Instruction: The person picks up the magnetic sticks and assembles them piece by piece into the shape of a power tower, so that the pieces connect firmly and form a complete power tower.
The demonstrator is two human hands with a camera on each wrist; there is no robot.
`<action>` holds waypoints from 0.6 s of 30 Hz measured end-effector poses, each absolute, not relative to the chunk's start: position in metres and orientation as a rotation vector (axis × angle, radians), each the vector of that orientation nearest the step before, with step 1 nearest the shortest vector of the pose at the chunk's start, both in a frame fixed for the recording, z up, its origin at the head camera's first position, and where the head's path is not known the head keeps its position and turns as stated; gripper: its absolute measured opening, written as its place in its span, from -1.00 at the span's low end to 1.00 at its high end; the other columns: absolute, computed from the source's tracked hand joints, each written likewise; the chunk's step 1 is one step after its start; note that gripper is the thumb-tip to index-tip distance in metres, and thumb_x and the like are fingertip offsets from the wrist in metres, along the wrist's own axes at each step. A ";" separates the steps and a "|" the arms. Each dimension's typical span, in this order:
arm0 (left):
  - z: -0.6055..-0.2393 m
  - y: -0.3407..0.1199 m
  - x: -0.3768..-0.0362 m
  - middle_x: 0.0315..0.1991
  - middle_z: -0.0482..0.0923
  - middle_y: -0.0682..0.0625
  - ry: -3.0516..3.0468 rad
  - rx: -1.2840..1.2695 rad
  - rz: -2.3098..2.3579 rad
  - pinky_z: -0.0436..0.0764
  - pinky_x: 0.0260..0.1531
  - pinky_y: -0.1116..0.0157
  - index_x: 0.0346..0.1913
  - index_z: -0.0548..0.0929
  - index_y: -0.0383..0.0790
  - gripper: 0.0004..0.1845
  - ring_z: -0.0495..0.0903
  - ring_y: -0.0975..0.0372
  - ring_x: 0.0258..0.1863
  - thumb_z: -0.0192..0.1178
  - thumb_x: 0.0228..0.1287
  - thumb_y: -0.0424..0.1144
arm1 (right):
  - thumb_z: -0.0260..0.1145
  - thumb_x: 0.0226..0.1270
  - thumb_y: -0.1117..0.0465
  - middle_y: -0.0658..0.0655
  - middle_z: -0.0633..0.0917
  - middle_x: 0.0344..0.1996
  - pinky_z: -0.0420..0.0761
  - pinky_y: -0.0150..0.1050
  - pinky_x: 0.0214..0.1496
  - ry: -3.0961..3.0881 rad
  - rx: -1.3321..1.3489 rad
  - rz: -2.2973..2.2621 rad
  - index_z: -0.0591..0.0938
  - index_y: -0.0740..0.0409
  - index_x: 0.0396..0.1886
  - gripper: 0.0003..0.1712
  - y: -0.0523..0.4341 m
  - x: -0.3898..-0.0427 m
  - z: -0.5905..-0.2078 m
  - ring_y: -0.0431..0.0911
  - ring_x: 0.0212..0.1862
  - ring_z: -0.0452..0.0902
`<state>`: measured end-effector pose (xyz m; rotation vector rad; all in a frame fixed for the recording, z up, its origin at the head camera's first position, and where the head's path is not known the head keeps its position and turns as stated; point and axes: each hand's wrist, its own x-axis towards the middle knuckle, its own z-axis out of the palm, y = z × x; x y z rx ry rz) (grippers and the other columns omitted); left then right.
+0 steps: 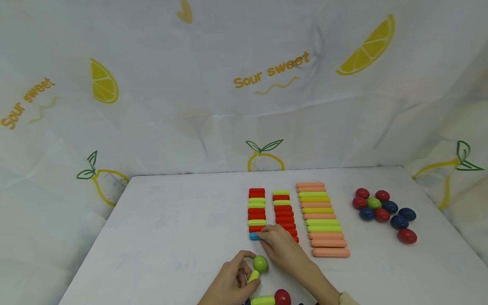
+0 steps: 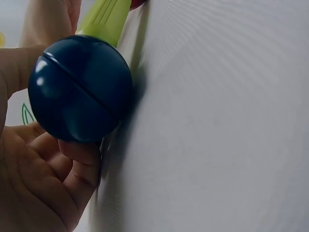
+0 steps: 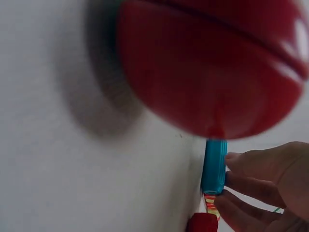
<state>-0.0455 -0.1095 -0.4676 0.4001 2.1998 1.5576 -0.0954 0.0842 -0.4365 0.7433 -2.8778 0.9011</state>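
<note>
My left hand (image 1: 236, 277) grips a short lime-green stick (image 1: 253, 276), with a green ball (image 1: 260, 263) at its far end. Just in front of me lies a lime-green stick (image 1: 263, 300) with a red ball (image 1: 282, 297) at its right end. A dark blue ball (image 2: 79, 89) at its other end looms large in the left wrist view and hides part of the left hand. Farther out, my right hand (image 1: 284, 245) pinches a short blue stick (image 3: 214, 166) between thumb and fingers, at the near end of the left column of sticks.
Red and lime short sticks (image 1: 257, 211) form two columns, the second (image 1: 284, 214) partly behind the right hand. Longer orange, yellow and lime sticks (image 1: 324, 222) make a third column. Several red, blue and green balls (image 1: 382, 215) are grouped at the table's right side.
</note>
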 end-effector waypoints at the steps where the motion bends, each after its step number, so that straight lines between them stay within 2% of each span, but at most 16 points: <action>1: -0.468 -0.110 -0.046 -0.43 0.56 0.19 2.195 0.396 1.561 0.44 -0.57 0.57 0.22 0.49 -0.20 -0.52 0.43 0.50 -0.63 0.35 0.29 -0.21 | 0.46 0.23 0.41 0.07 0.77 -0.29 0.74 -0.24 -0.09 -2.888 0.751 0.890 0.81 0.26 -0.09 -0.75 0.083 -0.097 -0.437 -0.08 -0.20 0.62; 6: -0.468 -0.110 -0.046 -0.43 0.56 0.19 2.190 0.384 1.564 0.44 -0.57 0.56 0.23 0.48 -0.19 -0.51 0.43 0.49 -0.63 0.36 0.29 -0.21 | 0.53 0.14 0.38 0.02 0.64 -0.46 0.56 -0.45 -0.32 -2.946 0.731 0.912 0.80 0.28 -0.10 -0.71 0.077 -0.100 -0.438 -0.19 -0.37 0.41; 9: -0.467 -0.110 -0.046 -0.43 0.57 0.19 2.201 0.381 1.559 0.45 -0.58 0.55 0.23 0.48 -0.19 -0.51 0.43 0.49 -0.63 0.36 0.28 -0.20 | 0.55 0.12 0.38 0.06 0.68 -0.43 0.67 -0.39 -0.28 -2.983 0.698 0.976 0.80 0.30 -0.11 -0.71 0.075 -0.101 -0.438 -0.20 -0.38 0.45; 14: -0.465 -0.109 -0.046 -0.42 0.56 0.18 2.215 0.355 1.539 0.44 -0.58 0.55 0.22 0.48 -0.17 -0.50 0.43 0.47 -0.63 0.37 0.26 -0.21 | 0.54 0.11 0.40 0.12 0.77 -0.33 0.79 -0.11 -0.12 -3.039 0.635 1.036 0.77 0.30 -0.07 -0.66 0.075 -0.100 -0.435 -0.15 -0.32 0.56; 18: -0.465 -0.108 -0.046 -0.41 0.56 0.16 2.217 0.313 1.509 0.44 -0.58 0.55 0.21 0.48 -0.13 -0.50 0.43 0.44 -0.63 0.38 0.24 -0.20 | 0.51 0.10 0.41 0.06 0.69 -0.45 0.72 -0.29 -0.29 -3.034 0.548 1.111 0.77 0.31 -0.04 -0.63 0.082 -0.095 -0.430 -0.18 -0.39 0.49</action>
